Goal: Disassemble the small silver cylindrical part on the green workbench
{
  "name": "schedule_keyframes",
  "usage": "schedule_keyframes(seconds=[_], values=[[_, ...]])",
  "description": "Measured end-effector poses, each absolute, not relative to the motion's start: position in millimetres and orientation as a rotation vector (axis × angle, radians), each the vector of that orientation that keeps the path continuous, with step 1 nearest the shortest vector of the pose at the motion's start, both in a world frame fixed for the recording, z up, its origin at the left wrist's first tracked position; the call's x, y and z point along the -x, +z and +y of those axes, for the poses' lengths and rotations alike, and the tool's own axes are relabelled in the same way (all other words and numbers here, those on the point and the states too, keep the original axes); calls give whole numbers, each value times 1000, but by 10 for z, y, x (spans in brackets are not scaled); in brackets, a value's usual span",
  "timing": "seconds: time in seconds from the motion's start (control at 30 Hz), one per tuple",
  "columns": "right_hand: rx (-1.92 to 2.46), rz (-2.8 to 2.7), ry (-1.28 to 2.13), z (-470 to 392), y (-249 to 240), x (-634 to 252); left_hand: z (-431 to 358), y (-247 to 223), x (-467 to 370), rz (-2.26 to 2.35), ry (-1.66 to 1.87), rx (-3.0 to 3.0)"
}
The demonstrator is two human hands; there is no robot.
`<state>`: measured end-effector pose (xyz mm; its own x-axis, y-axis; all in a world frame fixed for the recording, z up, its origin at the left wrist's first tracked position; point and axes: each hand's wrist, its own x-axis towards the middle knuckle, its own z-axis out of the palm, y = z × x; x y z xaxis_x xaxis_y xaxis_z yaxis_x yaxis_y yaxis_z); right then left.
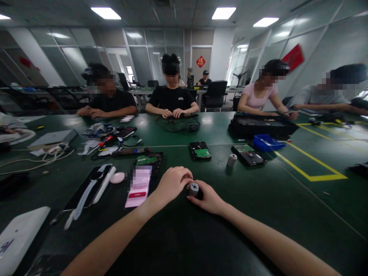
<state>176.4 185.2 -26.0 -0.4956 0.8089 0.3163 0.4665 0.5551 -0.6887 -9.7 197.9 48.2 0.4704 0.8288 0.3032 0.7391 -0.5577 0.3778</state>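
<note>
A small grey metal cylinder [194,189], which looks like a small electric motor, stands upright on the green table in front of me. My right hand [211,197] is closed round it, thumb at the near side and fingers at the far side. Just behind and left of the cylinder's top is my left hand [174,183]. Its fingers are curled and pressed together, close to the right fingertips. Whatever they pinch, if anything, is hidden or too small to see. A second, similar cylinder [232,160] stands farther off to the right.
Hard drives [200,151] with green boards lie beyond my hands. To the left are a pink-screened phone [138,188], a pink round case [117,177], a watch [96,174] and a red screwdriver [105,141]. A blue tray [268,142] sits at right. Several people work across the table.
</note>
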Motion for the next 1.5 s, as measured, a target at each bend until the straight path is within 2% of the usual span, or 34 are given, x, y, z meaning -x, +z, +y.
schedule_keyframes(seconds=[0.13,0.9,1.2,1.5], values=[[1017,-2158,678,1853,-306,-1762,1869,525,41,1231,666,-2540],[997,-2153,674,1871,-341,-1761,1851,504,11,1182,632,-2491],[958,-2129,715,1874,-334,-1765,1797,432,-19,1206,758,-2450],[962,-2143,716,1872,-316,-1752,1787,305,-124,1230,1034,-2202]])
